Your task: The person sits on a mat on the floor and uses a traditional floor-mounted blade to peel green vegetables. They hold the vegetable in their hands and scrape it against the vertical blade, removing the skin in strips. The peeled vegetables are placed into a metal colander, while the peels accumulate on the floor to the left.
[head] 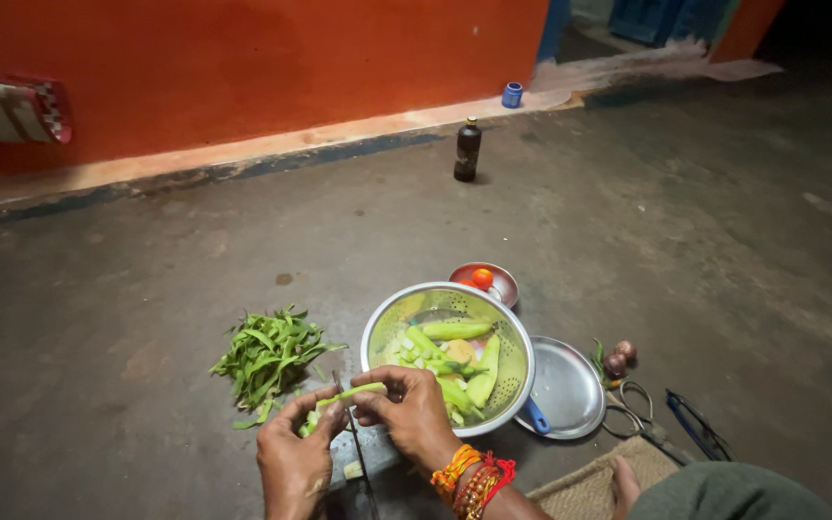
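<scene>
Pinching a gourd (353, 393) between both hands' fingers (325, 409), the person should keep them beside the blade (356, 445), never across it.

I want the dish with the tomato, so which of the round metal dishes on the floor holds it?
The small bowl behind the colander; the flat plate lies bare on the right.

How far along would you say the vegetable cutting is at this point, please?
Partly done. Cut pieces already lie in the metal colander, and a heap of green trimmings sits on the floor. Both hands, left hand and right hand, press a green pod at an upright blade. Several whole pods in the colander remain uncut.
</scene>
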